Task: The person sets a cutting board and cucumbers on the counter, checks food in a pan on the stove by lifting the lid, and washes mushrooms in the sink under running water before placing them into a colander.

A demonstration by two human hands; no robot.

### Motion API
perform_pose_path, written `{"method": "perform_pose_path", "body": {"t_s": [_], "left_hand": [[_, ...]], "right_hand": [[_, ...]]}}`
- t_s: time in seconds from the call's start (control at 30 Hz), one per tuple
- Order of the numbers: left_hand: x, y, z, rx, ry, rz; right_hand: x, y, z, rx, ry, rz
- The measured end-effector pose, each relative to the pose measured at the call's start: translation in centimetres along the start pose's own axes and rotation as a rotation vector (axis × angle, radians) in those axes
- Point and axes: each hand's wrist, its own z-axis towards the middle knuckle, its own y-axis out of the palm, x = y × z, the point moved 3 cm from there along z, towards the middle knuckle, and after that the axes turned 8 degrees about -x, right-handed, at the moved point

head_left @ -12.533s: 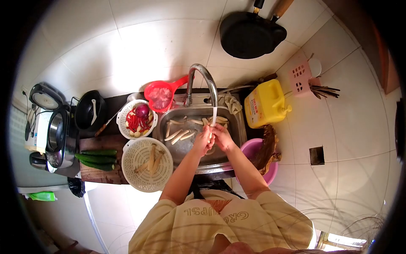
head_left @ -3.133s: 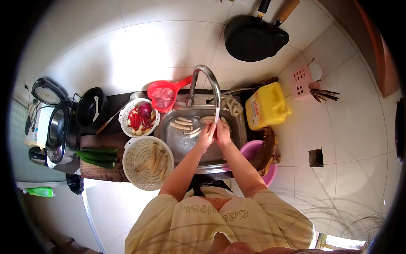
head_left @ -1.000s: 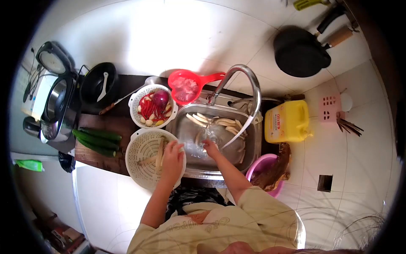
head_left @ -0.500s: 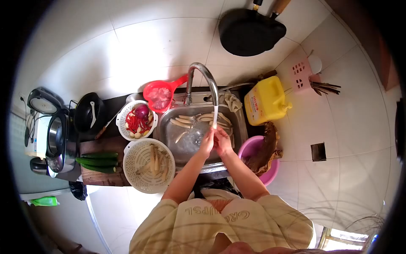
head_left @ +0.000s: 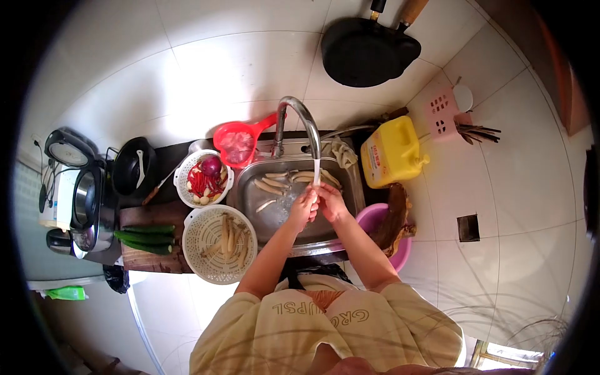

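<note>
Under the running tap (head_left: 302,112), my left hand (head_left: 304,210) is closed, fingers curled. Against it, my right hand (head_left: 330,201) is closed too, its fingertips meeting the left hand's in the water stream. Whatever pale thing sits between them is mostly hidden by the fingers and the water. Below is the metal sink (head_left: 247,215), with several long pale finger-shaped pieces (head_left: 272,184) lying in shallow water. Similar pale pieces (head_left: 232,240) lie in a white colander (head_left: 195,259) left of the sink.
A smaller white basket (head_left: 182,183) holds red chillies, garlic and a purple onion. Behind it is a red strainer (head_left: 236,145). Cucumbers (head_left: 147,239) lie on a wooden board (head_left: 140,216). On the right stand a yellow jug (head_left: 395,153) and a pink basin (head_left: 403,255) with a brown object.
My left hand has turned and curled more tightly, while my right hand stays beside it under the tap. The water in the sink looks less churned, and the pale pieces have shifted a little.
</note>
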Motion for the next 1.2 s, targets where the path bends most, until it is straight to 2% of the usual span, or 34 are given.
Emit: {"method": "perform_pose_path", "body": {"t_s": [0.1, 0.17, 0.2, 0.23, 0.27, 0.33, 0.4, 0.43, 0.47, 0.53, 0.6, 0.73, 0.83, 0.9, 1.0, 1.13, 1.2], "left_hand": [[0.6, 0.1, -0.5, -0.036, -0.089, 0.034], [0.8, 0.4, -0.8, -0.038, -0.139, -0.089], [0.7, 0.0, -0.7, -0.039, -0.138, -0.089], [0.5, -0.4, -0.3, -0.104, -0.123, -0.239], [0.5, -0.8, 0.0, -0.169, -0.109, -0.39], [1.2, 0.0, -0.5, -0.217, -0.135, -0.373], [1.4, 0.5, -1.7, -0.089, -0.246, -0.135], [1.1, 0.5, -1.2, -0.04, -0.133, -0.115], [0.7, 0.3, -1.0, -0.04, -0.133, -0.114], [1.0, 0.4, -0.8, 0.015, -0.038, -0.08], [0.7, 0.9, -0.8, 0.036, -0.011, -0.055], [0.5, 1.1, -1.0, 0.129, -0.043, -0.085], [1.1, 0.8, -0.5, 0.176, 0.036, 0.027], [1.3, 1.0, -0.2, 0.07, 0.05, -0.129], [0.9, 1.1, -0.3, 0.079, -0.021, -0.121], [1.0, -0.1, 0.1, 0.024, -0.105, -0.1], [1.0, -0.3, 0.2, -0.142, -0.226, -0.205]], "right_hand": [[0.1, -0.4, 0.5, 0.05, 0.065, 0.002], [0.2, -0.7, 0.4, 0.066, 0.103, -0.016], [0.0, -0.1, 0.1, -0.059, 0.101, 0.041], [-0.2, 0.4, -0.2, -0.184, 0.097, 0.096], [-0.5, 0.6, -0.4, -0.184, 0.094, 0.094], [-0.7, 1.1, -0.8, -0.248, 0.129, 0.175], [-0.3, 0.2, -0.2, -0.199, 0.097, 0.093], [-0.2, 0.2, -0.2, -0.181, 0.079, -0.034], [-0.2, 0.1, -0.2, -0.161, 0.061, -0.16], [0.3, 0.6, 0.2, -0.122, 0.027, -0.167], [0.3, 0.5, 0.6, 0.033, -0.13, -0.118], [-0.1, 0.4, 0.3, 0.033, -0.131, -0.234], [0.2, 0.2, 0.4, -0.038, -0.103, -0.278], [0.1, 0.4, 0.7, -0.106, -0.168, -0.309], [-0.3, 0.1, 1.1, -0.029, -0.083, -0.26], [-0.3, -0.2, 1.3, -0.058, -0.117, -0.327], [0.1, -0.1, 0.9, -0.109, -0.047, -0.155]]}}
